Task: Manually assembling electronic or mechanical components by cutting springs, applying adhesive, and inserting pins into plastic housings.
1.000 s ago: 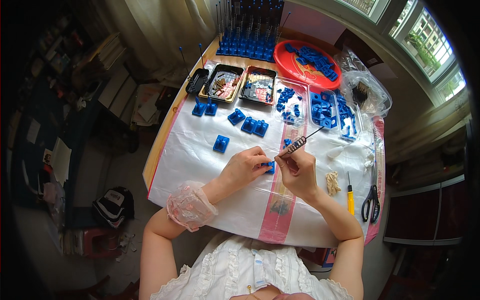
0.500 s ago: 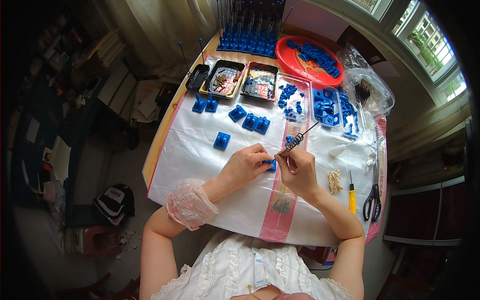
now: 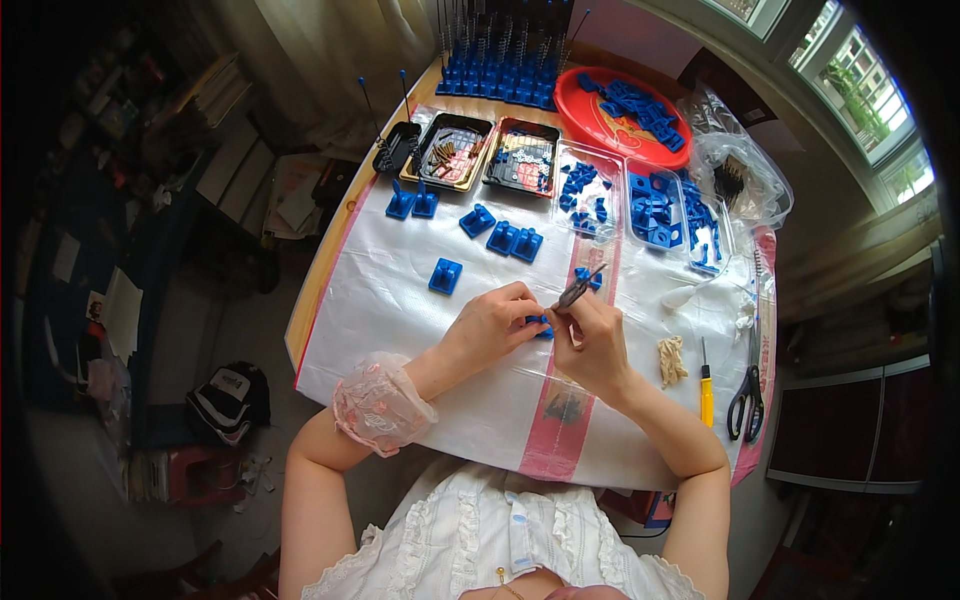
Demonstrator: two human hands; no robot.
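Left fingers [image 3: 527, 311] hold a blue piece [image 3: 544, 332] partly beneath their tips.

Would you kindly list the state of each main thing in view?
Left hand, closed on small blue part
Right hand, pinching dark rod
Black-handled scissors, lying flat, unheld
Yellow-handled tool, lying flat, unheld
Red basin, open, holding blue pieces
Gold-edged black tray, open, holding brass-coloured pieces

Left hand [image 3: 488, 328], right hand [image 3: 596, 345] close together; both apparently pinching.
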